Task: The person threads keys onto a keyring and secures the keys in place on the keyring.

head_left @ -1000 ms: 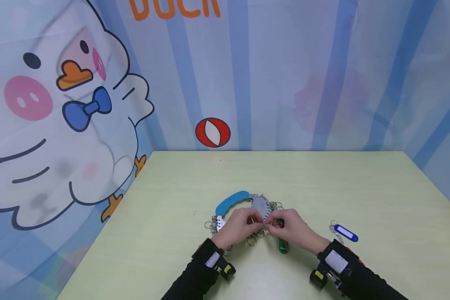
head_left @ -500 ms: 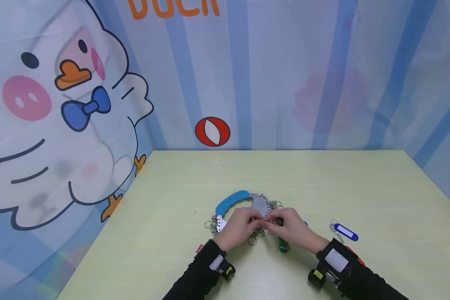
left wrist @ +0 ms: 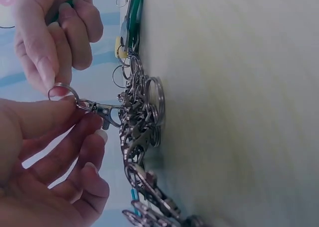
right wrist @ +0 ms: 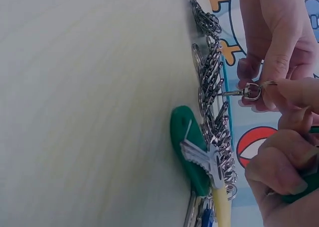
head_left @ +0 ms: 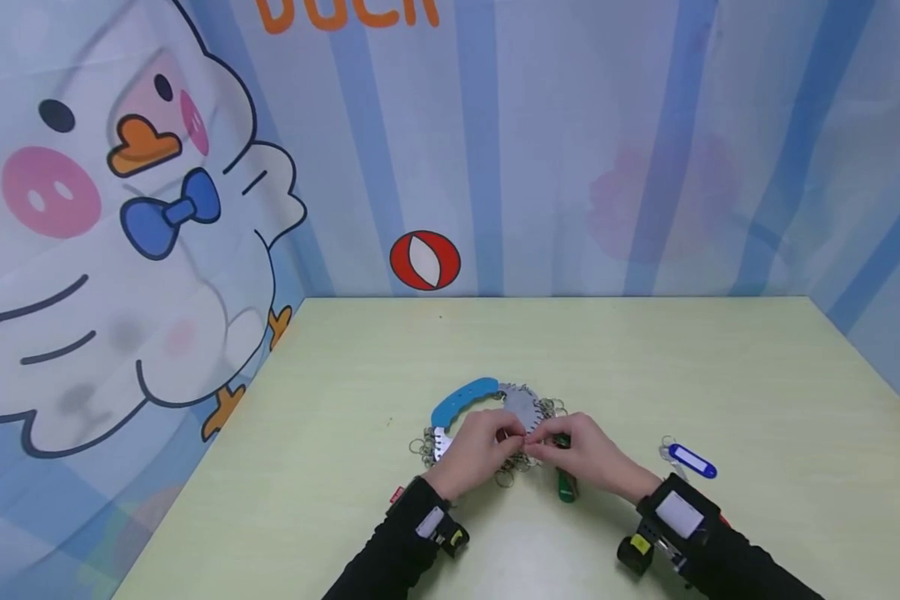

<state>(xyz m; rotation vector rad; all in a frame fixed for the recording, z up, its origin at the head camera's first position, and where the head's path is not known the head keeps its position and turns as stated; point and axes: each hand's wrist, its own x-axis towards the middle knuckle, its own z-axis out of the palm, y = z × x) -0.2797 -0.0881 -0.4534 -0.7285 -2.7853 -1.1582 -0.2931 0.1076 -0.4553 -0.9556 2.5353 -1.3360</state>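
Both hands meet over a notched grey disc (head_left: 521, 404) hung with several metal swivel clasps (left wrist: 134, 127). My left hand (head_left: 474, 454) pinches a split key ring (left wrist: 70, 87) near the swivel end of its clasp (left wrist: 102, 110), between thumb and forefinger. From the other side, the right hand (head_left: 591, 457) pinches the same ring by its loop. Something green (right wrist: 299, 189) is tucked under the right hand's curled fingers, mostly hidden; I cannot tell what it is. A green key tag (right wrist: 180, 137) with a silver key (right wrist: 197, 157) lies just below that hand.
A blue curved band (head_left: 463, 400) and a white notched piece (head_left: 441, 443) with more rings adjoin the disc. To the right lies a blue key tag (head_left: 692, 460). Red things peek out beside the left sleeve (head_left: 397, 494) and the right sleeve. A printed curtain (head_left: 555, 150) backs the table.
The fingertips have drawn closer together over the ring, with the right hand's shifting slightly left. The head view has tilted a little. The things on the table lie where they did.
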